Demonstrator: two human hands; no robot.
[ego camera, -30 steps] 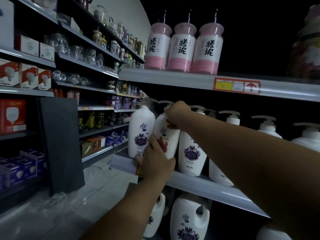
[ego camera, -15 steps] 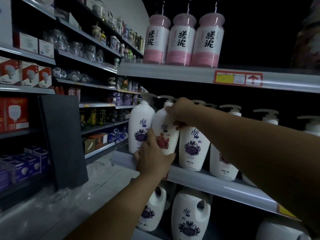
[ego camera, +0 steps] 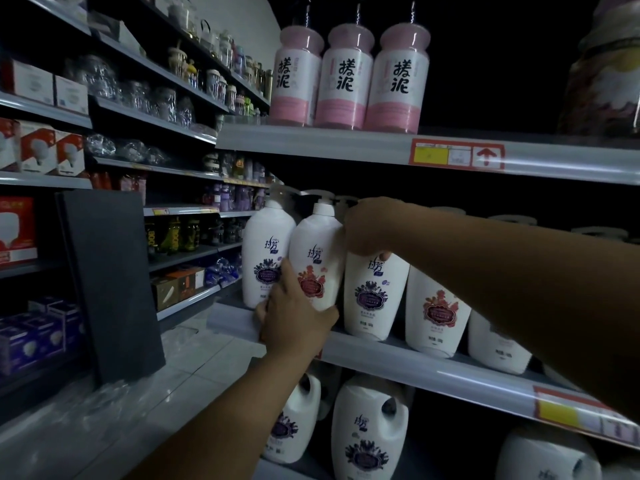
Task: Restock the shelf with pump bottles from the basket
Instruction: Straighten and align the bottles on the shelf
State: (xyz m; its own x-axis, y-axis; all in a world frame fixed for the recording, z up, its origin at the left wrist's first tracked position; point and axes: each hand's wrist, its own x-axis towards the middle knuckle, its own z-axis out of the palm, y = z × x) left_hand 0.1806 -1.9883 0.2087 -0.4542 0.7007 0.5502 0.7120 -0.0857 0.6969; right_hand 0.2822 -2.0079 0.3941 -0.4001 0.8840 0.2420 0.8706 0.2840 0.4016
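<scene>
Hands – two – grip one red-flowered pump bottle beside four others on the shelf.

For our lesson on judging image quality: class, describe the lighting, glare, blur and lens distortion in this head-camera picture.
Head view: dim overall, the upper right nearly black; glare streaks run along the shelf edge holding the pump bottles; the floor at lower left is smeared; the shelves bow and fan outward, typical of a wide-angle lens; the red-label bottle and both hands, left and right, stay fairly sharp.
</scene>
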